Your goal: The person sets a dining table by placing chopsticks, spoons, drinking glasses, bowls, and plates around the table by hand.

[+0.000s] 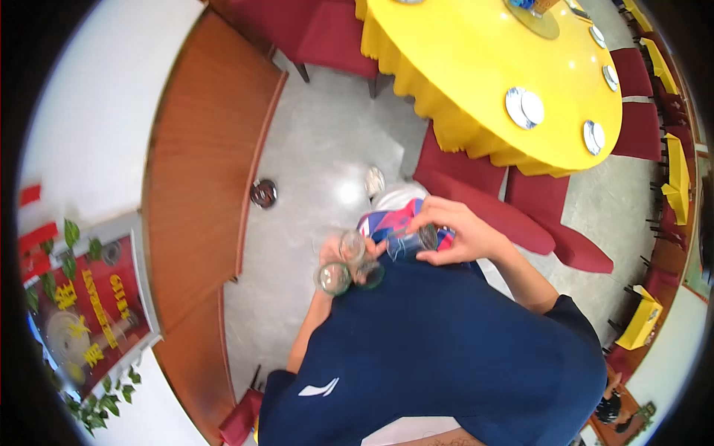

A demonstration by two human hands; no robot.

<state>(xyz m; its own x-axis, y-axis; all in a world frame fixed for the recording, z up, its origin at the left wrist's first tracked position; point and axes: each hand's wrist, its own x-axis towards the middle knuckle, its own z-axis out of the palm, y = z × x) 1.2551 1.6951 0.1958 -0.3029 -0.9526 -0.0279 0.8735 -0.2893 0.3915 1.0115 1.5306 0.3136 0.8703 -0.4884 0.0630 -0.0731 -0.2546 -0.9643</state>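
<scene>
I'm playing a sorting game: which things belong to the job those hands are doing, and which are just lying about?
In the job, it seems:
clear glasses in the left hand
single glass in the right hand

Just about, apparently:
yellow tablecloth
white dishes
red chairs
dark round thing on the floor

Bare left hand (329, 249) and bare right hand (465, 230), close together
Fingers (440, 215) curled in both; right elbow (544, 297) bent.

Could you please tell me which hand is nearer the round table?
Right. The right hand, holding a glass, is on the side toward the round table; the left hand, holding other glasses, is farther left.
</scene>
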